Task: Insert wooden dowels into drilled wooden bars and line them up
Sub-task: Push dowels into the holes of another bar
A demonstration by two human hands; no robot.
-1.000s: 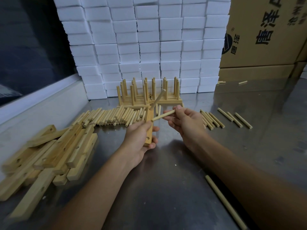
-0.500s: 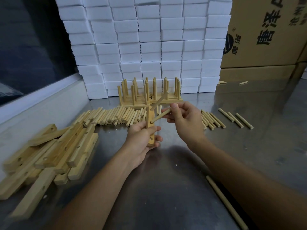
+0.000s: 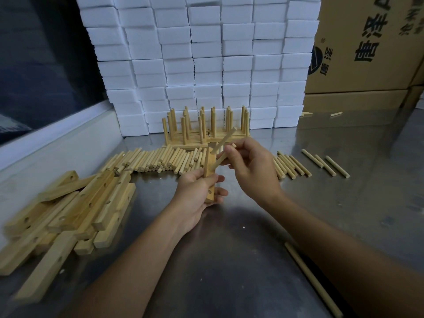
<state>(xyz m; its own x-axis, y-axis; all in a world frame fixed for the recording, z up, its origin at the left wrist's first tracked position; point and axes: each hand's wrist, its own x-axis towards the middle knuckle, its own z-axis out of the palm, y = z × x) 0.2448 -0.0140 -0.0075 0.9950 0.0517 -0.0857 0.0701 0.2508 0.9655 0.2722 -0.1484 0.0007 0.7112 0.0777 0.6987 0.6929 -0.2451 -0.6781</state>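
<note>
Steel table (image 3: 229, 260) backs pale drilled bar (image 3: 210, 177), two slanted dowels (image 3: 223, 141).

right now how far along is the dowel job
Done: several finished bars stand lined up at the back, dowels upright. In hand: the left hand grips a bar that already carries one dowel, while the right hand pinches a second dowel at it. Left: a heap of drilled bars and a row of loose dowels.

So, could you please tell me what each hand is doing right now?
Left hand: grips a drilled pale wooden bar.
Right hand: pinches a pale wooden dowel.
</note>
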